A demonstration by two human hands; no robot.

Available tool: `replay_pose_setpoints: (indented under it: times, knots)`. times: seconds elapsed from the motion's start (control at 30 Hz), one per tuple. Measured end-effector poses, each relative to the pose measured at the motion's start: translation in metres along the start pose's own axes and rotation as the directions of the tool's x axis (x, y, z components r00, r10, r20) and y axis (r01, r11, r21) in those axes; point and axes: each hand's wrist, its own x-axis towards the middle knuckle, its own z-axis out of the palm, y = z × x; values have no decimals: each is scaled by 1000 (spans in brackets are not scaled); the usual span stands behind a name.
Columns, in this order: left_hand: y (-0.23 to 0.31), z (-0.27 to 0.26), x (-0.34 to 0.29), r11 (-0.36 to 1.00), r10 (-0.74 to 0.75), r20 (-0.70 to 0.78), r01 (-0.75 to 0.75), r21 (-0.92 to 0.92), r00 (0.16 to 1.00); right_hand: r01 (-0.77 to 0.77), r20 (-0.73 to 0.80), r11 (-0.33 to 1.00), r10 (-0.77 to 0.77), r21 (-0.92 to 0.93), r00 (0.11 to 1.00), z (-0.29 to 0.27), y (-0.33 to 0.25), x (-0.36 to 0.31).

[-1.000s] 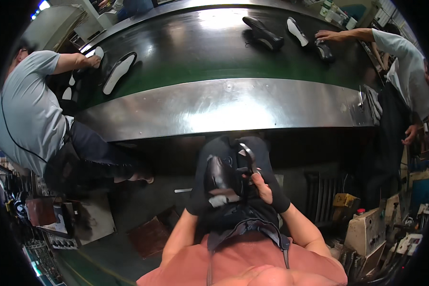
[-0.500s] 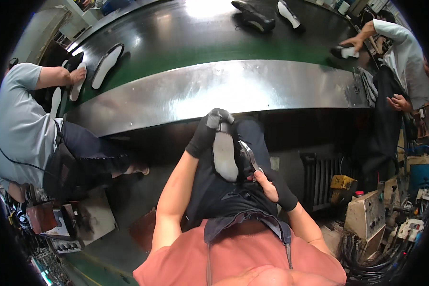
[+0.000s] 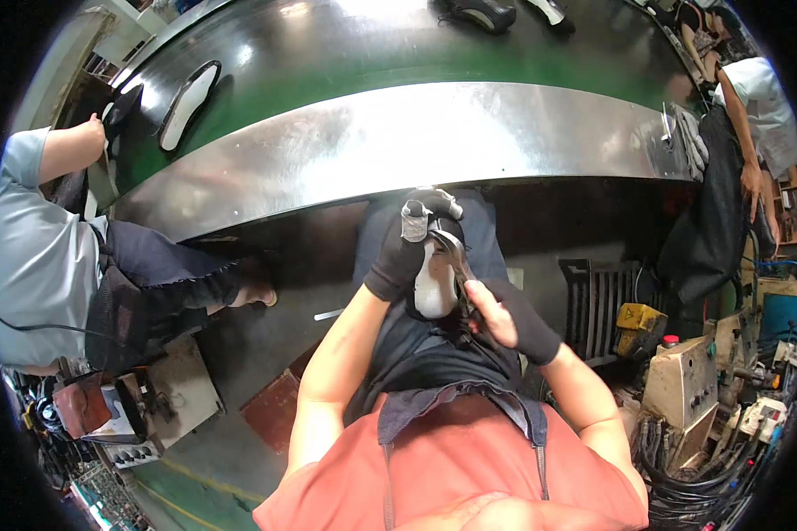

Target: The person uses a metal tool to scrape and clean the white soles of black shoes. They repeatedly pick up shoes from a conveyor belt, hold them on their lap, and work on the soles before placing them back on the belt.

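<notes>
A shoe with a pale sole (image 3: 435,290) rests sole up on my lap. My left hand (image 3: 403,243), in a dark fingerless glove with pale tape on the fingers, closes around its far end. My right hand (image 3: 507,323), also in a dark glove, grips the handles of metal pincers (image 3: 456,257). The pincers' head lies at the far end of the sole, beside my left fingers. Whether the jaws bite on the shoe's edge is hidden by those fingers.
Ahead curves a green conveyor belt (image 3: 345,84) with a metal border (image 3: 416,133); several shoes lie on it, one pale-soled shoe (image 3: 189,106) at left. Co-workers stand at left (image 3: 49,239) and right (image 3: 766,106). Right of me are a yellow box (image 3: 639,329) and a red-buttoned machine (image 3: 679,380).
The pincers have moved up to the shoe's far end, and my left fingers have shifted around it. The left co-worker no longer holds a pale sole over the belt; the right one has withdrawn from the belt.
</notes>
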Motion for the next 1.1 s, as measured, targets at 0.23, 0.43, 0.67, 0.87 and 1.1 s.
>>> replay_pose_setpoints:
  times: [0.23, 0.43, 0.67, 0.87, 1.1]
  knots:
    - [-27, 2, 2, 999, 2, -50, -4, -36, 999, 363, -352, 850, -497, -381, 794, 50, 64, 42]
    - [-24, -13, -6, 931, 270, 28, -269, 246, 962, 135, -52, 991, -135, -10, 989, 23, 30, 6]
    - [5, 4, -18, 942, 218, -80, -189, 276, 973, 116, -146, 973, -147, -200, 978, 24, 11, -11]
    - [2, 1, -40, 969, 195, -62, -183, 163, 979, 360, -177, 862, -441, -357, 880, 51, 83, 18]
    - [11, 41, -144, 988, 91, -186, -112, -104, 978, 587, 379, 501, -459, -636, 803, 15, 140, -48]
